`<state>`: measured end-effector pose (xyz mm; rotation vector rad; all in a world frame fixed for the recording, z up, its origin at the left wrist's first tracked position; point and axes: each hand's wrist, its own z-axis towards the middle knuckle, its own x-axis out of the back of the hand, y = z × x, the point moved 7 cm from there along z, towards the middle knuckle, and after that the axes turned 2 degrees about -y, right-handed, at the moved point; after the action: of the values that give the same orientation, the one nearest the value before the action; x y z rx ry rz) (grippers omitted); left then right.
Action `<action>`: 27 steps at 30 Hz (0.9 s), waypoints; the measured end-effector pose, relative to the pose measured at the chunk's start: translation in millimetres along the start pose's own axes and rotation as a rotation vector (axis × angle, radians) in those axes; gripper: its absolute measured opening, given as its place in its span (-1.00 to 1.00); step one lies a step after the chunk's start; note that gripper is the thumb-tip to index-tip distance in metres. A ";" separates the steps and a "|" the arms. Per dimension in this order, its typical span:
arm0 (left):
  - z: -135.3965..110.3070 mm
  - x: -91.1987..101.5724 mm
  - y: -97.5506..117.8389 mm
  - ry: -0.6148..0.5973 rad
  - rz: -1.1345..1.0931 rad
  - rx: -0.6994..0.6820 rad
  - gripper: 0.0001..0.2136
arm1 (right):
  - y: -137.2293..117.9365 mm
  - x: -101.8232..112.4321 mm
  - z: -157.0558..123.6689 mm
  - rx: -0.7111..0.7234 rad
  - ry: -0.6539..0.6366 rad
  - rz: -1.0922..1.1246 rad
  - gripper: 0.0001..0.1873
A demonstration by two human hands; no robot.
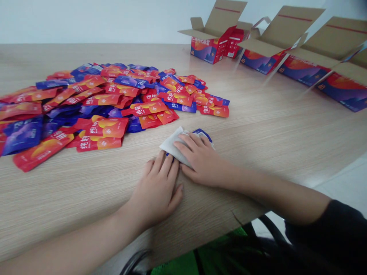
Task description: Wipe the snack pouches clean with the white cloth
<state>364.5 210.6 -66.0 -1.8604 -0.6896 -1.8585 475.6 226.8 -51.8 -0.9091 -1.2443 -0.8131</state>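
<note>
My right hand (205, 160) lies over a folded white cloth (173, 143) and presses it down, fingers bent across it. Beneath the cloth is a blue packet (203, 133); only its far end and a bit by my left fingertips show. My left hand (159, 187) rests palm down on the table, its fingers stretched out and touching the packet's near left edge. Beyond both hands spreads a large heap of red and blue packets (109, 99) with white lettering.
Along the right back of the light wood table (258, 141) stand several printed cartons with raised flaps, among them a red and blue carton (203, 49) and a nearer carton (341, 89). A pale wall (86, 21) rises behind. The table's front edge runs close to my body.
</note>
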 end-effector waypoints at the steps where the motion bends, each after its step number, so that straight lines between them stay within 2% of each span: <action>1: -0.2 0.1 -0.3 0.002 0.000 0.001 -0.46 | 1.7 0.5 -0.1 0.001 -0.001 0.014 -0.41; 6: -1.2 -1.2 -0.1 0.005 0.022 -0.007 -0.40 | 36.3 3.9 4.3 -0.206 0.029 0.007 -0.36; 8: -1.3 -1.4 -0.1 0.002 0.026 -0.003 -0.41 | 39.1 3.0 4.9 -0.252 0.033 -0.023 -0.37; 10: -1.2 -0.7 -0.1 0.004 0.027 0.000 -0.41 | 28.7 0.7 4.4 -0.213 0.026 -0.037 -0.39; 13: -0.9 0.8 0.5 0.011 0.013 -0.007 -0.46 | 5.7 -2.2 1.6 -0.078 0.008 -0.017 -0.43; 15: -0.6 1.2 0.5 0.017 0.006 -0.010 -0.49 | -0.1 -2.2 -0.1 -0.025 0.003 0.007 -0.44; 17: -0.6 0.8 0.1 0.019 0.014 -0.004 -0.46 | 6.8 -1.1 -0.1 -0.044 0.006 0.016 -0.43; 21: -1.1 -1.4 -0.1 0.002 0.027 0.003 -0.41 | 33.8 -0.5 1.7 -0.217 0.015 -0.016 -0.40; 23: -1.0 -1.3 0.1 0.001 0.022 0.004 -0.42 | 35.0 -1.3 1.7 -0.256 0.023 -0.033 -0.38; 27: 0.0 1.5 0.4 0.014 0.001 0.000 -0.46 | 9.1 -4.4 0.6 -0.107 -0.003 -0.016 -0.40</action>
<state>364.7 210.4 -64.5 -1.8463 -0.6840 -1.8689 482.8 231.4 -57.3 -0.9877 -1.2208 -0.8980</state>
